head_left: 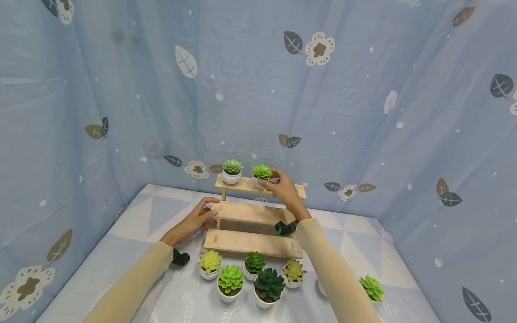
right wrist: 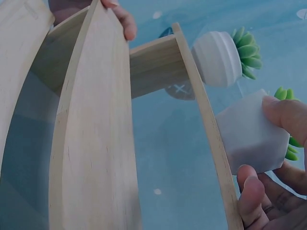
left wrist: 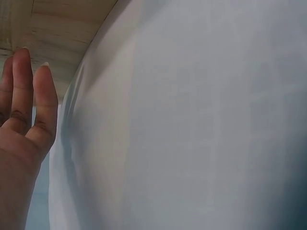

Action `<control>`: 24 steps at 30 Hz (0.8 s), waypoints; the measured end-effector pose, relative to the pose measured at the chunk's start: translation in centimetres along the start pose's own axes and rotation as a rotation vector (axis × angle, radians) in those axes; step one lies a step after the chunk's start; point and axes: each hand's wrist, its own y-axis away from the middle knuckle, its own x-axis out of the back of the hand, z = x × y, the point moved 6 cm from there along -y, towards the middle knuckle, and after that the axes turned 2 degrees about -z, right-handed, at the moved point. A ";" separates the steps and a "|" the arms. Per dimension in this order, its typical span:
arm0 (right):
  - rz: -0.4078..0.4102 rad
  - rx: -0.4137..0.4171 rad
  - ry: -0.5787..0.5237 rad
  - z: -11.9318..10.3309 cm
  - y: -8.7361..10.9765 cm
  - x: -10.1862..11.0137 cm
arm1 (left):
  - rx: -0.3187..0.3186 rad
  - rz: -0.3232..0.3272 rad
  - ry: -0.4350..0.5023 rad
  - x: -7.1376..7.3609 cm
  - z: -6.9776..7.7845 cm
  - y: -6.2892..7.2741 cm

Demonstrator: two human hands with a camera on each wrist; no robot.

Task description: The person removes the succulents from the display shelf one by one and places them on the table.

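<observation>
On the top tier of a three-tier wooden plant stand point(head_left: 252, 212), my right hand point(head_left: 284, 186) pinches the angular white pot of a bright green potted succulent point(head_left: 262, 172). The right wrist view shows that white pot point(right wrist: 252, 134) upright against the top plank's edge, thumb on its side. A second potted succulent point(head_left: 232, 172), in a ribbed round pot, stands left of it. My left hand point(head_left: 199, 214) holds the left end of the middle plank; thumb and a finger lie over it. In the left wrist view several fingers point(left wrist: 45, 96) extend beside the wood, partly cut off.
Several potted succulents stand before the stand, among them a yellow-green one point(head_left: 210, 261), a light green one point(head_left: 230, 279) and a dark green one point(head_left: 269, 285). Another green succulent point(head_left: 372, 288) is at the right, partly behind my sleeve. A patterned blue curtain point(head_left: 258, 89) hangs behind.
</observation>
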 end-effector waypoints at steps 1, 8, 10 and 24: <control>-0.001 -0.001 0.003 0.0 0.0 0.0 | 0.000 -0.001 0.001 0.0 0.0 0.0; 0.004 -0.006 0.015 -0.2 0.1 0.2 | 0.005 -0.001 0.007 0.0 -0.1 -0.1; 0.008 0.006 0.009 -0.3 0.3 0.3 | 0.005 -0.002 0.005 0.0 -0.1 0.0; 0.030 0.042 0.028 -0.7 2.3 1.6 | 0.016 0.006 -0.001 0.0 -0.1 0.0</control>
